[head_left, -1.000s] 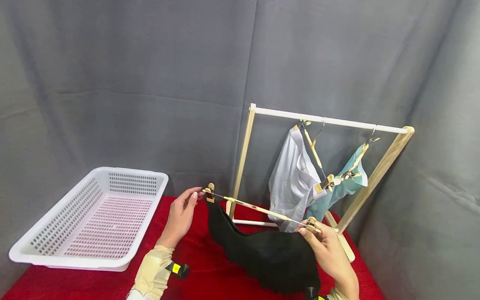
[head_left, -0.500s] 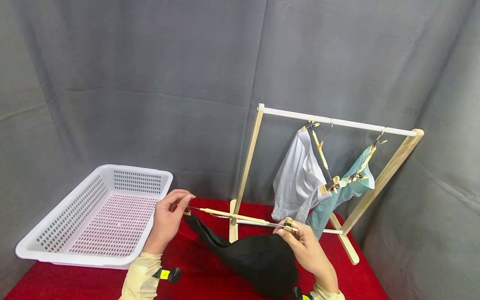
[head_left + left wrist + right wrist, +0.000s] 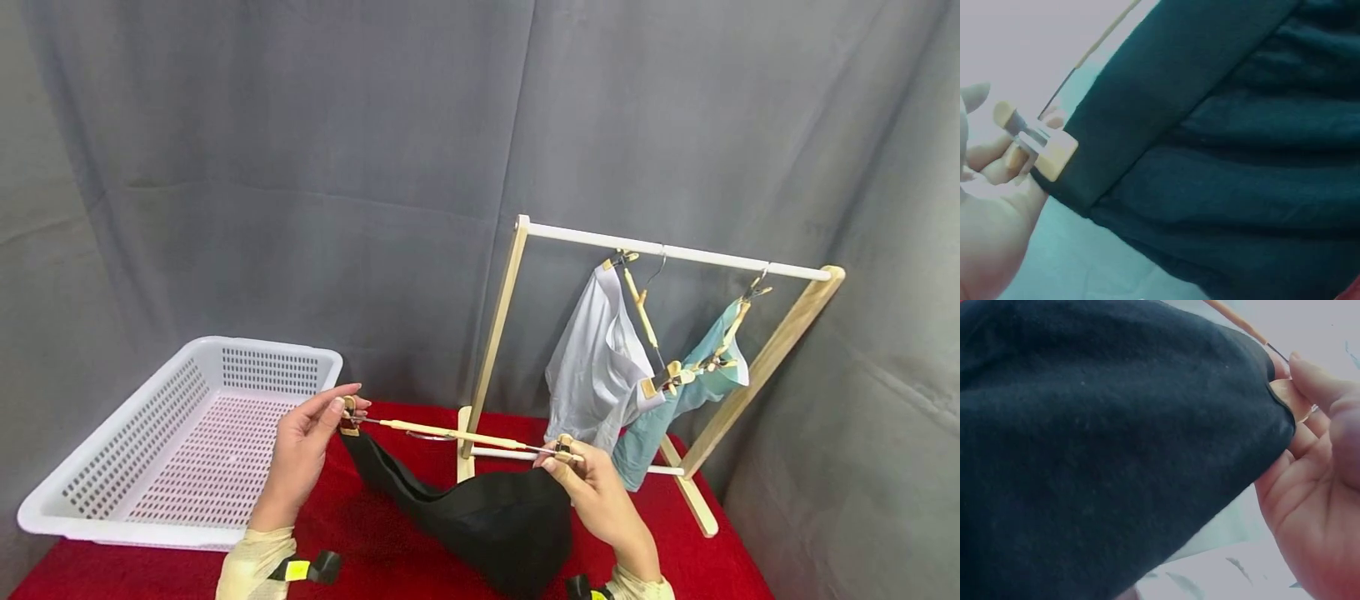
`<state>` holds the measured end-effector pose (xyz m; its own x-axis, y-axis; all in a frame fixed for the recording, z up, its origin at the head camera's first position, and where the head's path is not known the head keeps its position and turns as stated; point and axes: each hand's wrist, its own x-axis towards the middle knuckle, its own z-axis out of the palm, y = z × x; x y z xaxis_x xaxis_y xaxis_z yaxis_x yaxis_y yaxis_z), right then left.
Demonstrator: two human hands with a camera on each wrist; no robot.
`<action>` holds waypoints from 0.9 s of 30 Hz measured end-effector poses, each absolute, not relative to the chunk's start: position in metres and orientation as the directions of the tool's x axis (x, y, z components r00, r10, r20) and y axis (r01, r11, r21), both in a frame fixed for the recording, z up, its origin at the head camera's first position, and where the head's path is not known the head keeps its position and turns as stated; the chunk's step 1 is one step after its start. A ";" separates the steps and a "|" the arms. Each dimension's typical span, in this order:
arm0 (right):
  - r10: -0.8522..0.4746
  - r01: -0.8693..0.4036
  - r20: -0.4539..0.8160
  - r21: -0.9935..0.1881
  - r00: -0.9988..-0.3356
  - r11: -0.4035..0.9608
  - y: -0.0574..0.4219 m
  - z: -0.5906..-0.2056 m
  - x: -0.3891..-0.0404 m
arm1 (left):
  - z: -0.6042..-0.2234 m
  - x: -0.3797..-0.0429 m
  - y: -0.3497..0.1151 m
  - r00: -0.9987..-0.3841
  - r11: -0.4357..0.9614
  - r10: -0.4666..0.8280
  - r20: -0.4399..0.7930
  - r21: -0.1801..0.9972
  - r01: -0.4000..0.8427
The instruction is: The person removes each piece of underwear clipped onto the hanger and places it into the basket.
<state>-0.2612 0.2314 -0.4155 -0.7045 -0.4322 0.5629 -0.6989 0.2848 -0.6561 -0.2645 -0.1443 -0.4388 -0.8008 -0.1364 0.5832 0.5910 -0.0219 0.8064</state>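
Observation:
A wooden clip hanger [image 3: 453,432] spans both hands, with a black pair of underpants [image 3: 480,517] hanging from its clips by the waistband. My left hand [image 3: 300,450] holds the left end, fingers curled by the wooden clip [image 3: 1057,155]; the left wrist view shows that clip biting the waistband's corner. At the other end, my right hand [image 3: 600,492] pinches the hanger beside the right clip [image 3: 564,450]. In the right wrist view the black cloth hides part of the right clip and fingertips. The hanger's hook [image 3: 427,436] lies low behind the bar.
A small wooden rack [image 3: 495,333] with a white rail [image 3: 585,239] stands at the right. On it hang grey underpants [image 3: 588,367] and teal underpants [image 3: 652,425], both on clip hangers. A white plastic basket [image 3: 33,517] is at the left. Red cloth [image 3: 390,550] covers the table.
Both hands have moved left with the hanger and the black underpants, away from the rack. The hanger's bar slopes less now, its left end having come lower. The camera has shifted slightly.

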 end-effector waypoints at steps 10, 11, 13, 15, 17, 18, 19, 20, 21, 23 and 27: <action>-0.402 -0.679 0.558 -0.675 -0.726 0.288 0.222 -0.406 -0.264 | -0.438 -0.269 -0.145 -0.838 -0.007 -0.189 0.511 0.853 0.522; -0.390 -0.669 0.554 -0.684 -0.735 0.291 0.223 -0.405 -0.263 | -0.438 -0.269 -0.143 -0.839 0.000 -0.191 0.510 0.855 0.519; -0.361 -0.649 0.546 -0.697 -0.756 0.306 0.225 -0.405 -0.263 | -0.437 -0.271 -0.139 -0.837 0.008 -0.193 0.512 0.854 0.520; -0.329 -0.623 0.532 -0.708 -0.780 0.333 0.227 -0.405 -0.264 | -0.437 -0.272 -0.137 -0.833 0.014 -0.198 0.517 0.851 0.525; -0.308 -0.603 0.520 -0.716 -0.797 0.352 0.227 -0.406 -0.266 | -0.437 -0.272 -0.135 -0.828 0.017 -0.205 0.521 0.848 0.530; -0.299 -0.597 0.518 -0.719 -0.802 0.356 0.227 -0.406 -0.267 | -0.438 -0.272 -0.135 -0.828 0.013 -0.210 0.520 0.848 0.529; -0.291 -0.598 0.523 -0.719 -0.801 0.355 0.226 -0.407 -0.268 | -0.439 -0.272 -0.135 -0.828 0.004 -0.215 0.518 0.848 0.529; -0.283 -0.599 0.529 -0.721 -0.800 0.347 0.225 -0.407 -0.269 | -0.439 -0.272 -0.135 -0.828 -0.003 -0.220 0.515 0.849 0.529; -0.274 -0.602 0.537 -0.723 -0.798 0.338 0.224 -0.408 -0.270 | -0.440 -0.273 -0.135 -0.828 -0.007 -0.224 0.513 0.849 0.528; -0.247 -0.610 0.557 -0.720 -0.793 0.332 0.221 -0.408 -0.271 | -0.440 -0.273 -0.134 -0.828 -0.018 -0.231 0.511 0.848 0.529; -0.193 -0.621 0.599 -0.677 -0.777 0.395 0.216 -0.410 -0.273 | -0.441 -0.275 -0.133 -0.821 -0.023 -0.227 0.523 0.840 0.542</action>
<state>-0.2733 0.2162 -0.4098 -0.7770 -0.1934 0.5991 -0.6206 0.3949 -0.6774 -0.2748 -0.1332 -0.4406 -0.8214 -0.2271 0.5232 0.5415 -0.0227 0.8404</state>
